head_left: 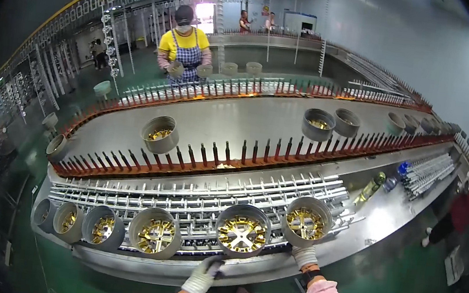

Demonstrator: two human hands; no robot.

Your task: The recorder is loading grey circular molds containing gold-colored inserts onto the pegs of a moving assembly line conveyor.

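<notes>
From where I stand, the person's right hand [304, 256], in a pale glove, is up against the near side of a grey tub [310, 204] at the lower right of centre. Its fingers are mostly hidden there, so I cannot tell whether they grip the wall or only rest on it. The left hand [202, 277], gloved too, with dark fingertips, is at the bench's near edge in the lower middle, just below a second grey tub [247, 210]; I cannot tell whether its fingers are spread or pressed together, or whether they touch that tub.

Both tubs hold gold-coloured pieces [228, 236], arranged around a silvery cross shape in the second one. Four more grey tubs [159, 214] run from there toward the lower left, shrinking with distance. Silvery racks [117, 199] lie in layers behind the row, on a metal bench [381, 214].

Beyond them, an orange-red track [226, 167] lined with upright dark-tipped spindles curves across the middle of the frame. On the metal surface it encloses sits another tub [161, 146], left of centre, also with gold pieces inside. A greenish bottle [370, 188] leans at the right, near a bundle of metal rods [427, 175]. At the upper left of centre a co-worker in a yellow top and checked apron [188, 59] stands across the line.
</notes>
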